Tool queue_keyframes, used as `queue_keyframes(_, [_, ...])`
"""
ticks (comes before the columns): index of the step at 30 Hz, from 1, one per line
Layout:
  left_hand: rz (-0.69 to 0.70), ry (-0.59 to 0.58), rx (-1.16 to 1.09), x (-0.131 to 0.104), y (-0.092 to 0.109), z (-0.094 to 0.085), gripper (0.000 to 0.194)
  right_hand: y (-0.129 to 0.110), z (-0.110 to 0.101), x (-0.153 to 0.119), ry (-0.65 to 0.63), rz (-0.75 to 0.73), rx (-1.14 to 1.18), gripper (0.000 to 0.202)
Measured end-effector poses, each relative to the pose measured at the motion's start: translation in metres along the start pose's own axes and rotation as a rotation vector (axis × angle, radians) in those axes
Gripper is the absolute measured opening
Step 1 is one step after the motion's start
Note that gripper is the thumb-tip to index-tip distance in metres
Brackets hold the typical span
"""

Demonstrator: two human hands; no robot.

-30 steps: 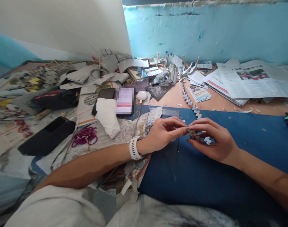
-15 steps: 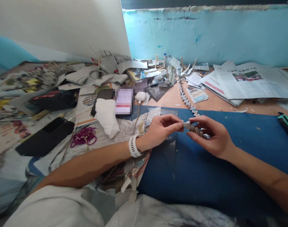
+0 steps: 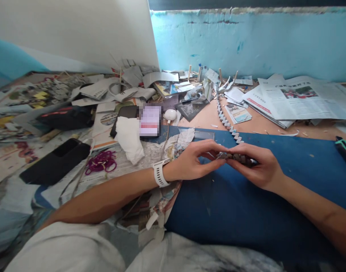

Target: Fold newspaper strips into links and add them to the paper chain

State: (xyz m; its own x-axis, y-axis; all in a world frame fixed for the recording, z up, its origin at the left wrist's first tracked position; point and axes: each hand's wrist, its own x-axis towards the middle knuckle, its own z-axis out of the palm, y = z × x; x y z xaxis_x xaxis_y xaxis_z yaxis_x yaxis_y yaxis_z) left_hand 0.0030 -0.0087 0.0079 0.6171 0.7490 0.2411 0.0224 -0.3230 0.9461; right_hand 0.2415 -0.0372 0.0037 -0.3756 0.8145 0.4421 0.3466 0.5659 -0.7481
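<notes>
A folded paper chain (image 3: 225,123) zigzags from the back of the table down to my hands. Its near end is pinched between the fingertips of both hands, over the dark blue mat (image 3: 241,215). My left hand (image 3: 197,160), below a white wristband, has its thumb and fingers closed on the chain's tip. My right hand (image 3: 259,166) wraps the chain just to the right, fingertips touching those of the left. Part of the chain is hidden behind the right fingers.
To the left lie a black phone (image 3: 55,161), a purple string bundle (image 3: 101,162), a crumpled white tissue (image 3: 129,139) and a lit phone (image 3: 150,120). Paper scraps and a newspaper (image 3: 309,100) cover the back. A green-black cutter (image 3: 345,153) rests at right.
My left thumb and fingers have spread and re-gripped around the chain's end. Both hands have come together, fingertips now meeting. The camera view has shifted slightly.
</notes>
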Motion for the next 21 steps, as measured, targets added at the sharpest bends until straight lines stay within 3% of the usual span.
queue_keyframes(4, [-0.013, 0.046, 0.02, 0.001, -0.002, -0.001, 0.014, 0.001, -0.001, -0.001, -0.002, 0.059, -0.008, 0.02])
queue_keyframes(13, [-0.118, -0.065, 0.028, 0.001, 0.002, -0.004, 0.017, -0.002, -0.002, -0.001, -0.07, 0.147, 0.047, 0.014])
queue_keyframes(16, [-0.146, -0.074, 0.028, 0.0, 0.003, -0.004, 0.019, 0.002, -0.002, -0.002, -0.07, 0.117, 0.005, 0.019])
queue_keyframes(19, [-0.188, -0.021, -0.084, 0.002, 0.002, -0.002, 0.02, 0.01, -0.007, -0.003, -0.089, 0.029, -0.134, 0.033])
queue_keyframes(21, [-0.207, 0.079, -0.171, 0.003, 0.001, -0.001, 0.022, 0.017, -0.014, -0.002, -0.139, -0.016, -0.255, 0.047])
